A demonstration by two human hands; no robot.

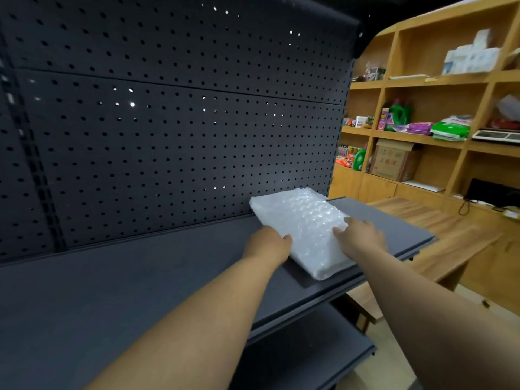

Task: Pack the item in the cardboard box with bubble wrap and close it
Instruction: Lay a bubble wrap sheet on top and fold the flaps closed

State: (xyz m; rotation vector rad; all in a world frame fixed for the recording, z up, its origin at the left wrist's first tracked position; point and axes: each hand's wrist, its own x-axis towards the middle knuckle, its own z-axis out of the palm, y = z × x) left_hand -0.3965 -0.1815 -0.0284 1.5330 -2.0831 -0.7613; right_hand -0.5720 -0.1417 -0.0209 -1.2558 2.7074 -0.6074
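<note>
A flat stack of white bubble wrap [302, 226] lies on the dark shelf [140, 277], toward its right end. My left hand [268, 244] touches the wrap's left edge, thumb against its side, the fingers out of sight. My right hand [363, 236] rests on the wrap's right part, fingers spread over the top. I cannot tell whether either hand grips it. The task's own packing box and item are not in view.
A dark pegboard panel [168, 122] backs the shelf, and a lower shelf [309, 356] sits beneath. To the right stands a wooden counter [450, 235]. Behind it, wooden shelving [439, 85] holds detergent bottles, packets and a printed cardboard box [392, 160].
</note>
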